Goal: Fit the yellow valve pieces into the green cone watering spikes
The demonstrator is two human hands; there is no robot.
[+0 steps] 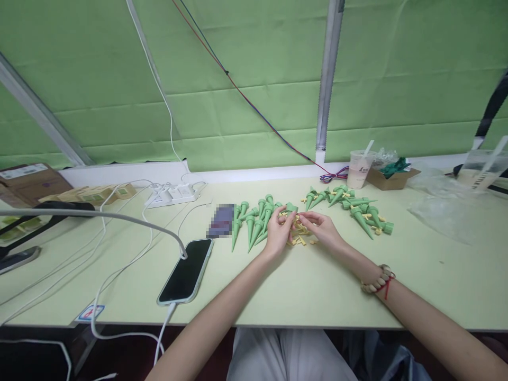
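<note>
I see both forearms reaching in, left hand (279, 228) curled, pinching a green cone (291, 208); right hand (322, 226) fingertips meeting it, grip unclear. Yellow pieces (300, 235) lie directly beneath the hands.

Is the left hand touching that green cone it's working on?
Touching. The head view shows the left hand with its fingers closed around a green cone, with no gap between them.

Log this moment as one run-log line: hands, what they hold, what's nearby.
left hand: holds green cone | right hand: pinching at same cone | under hands: small yellow pieces | left: phone
</note>
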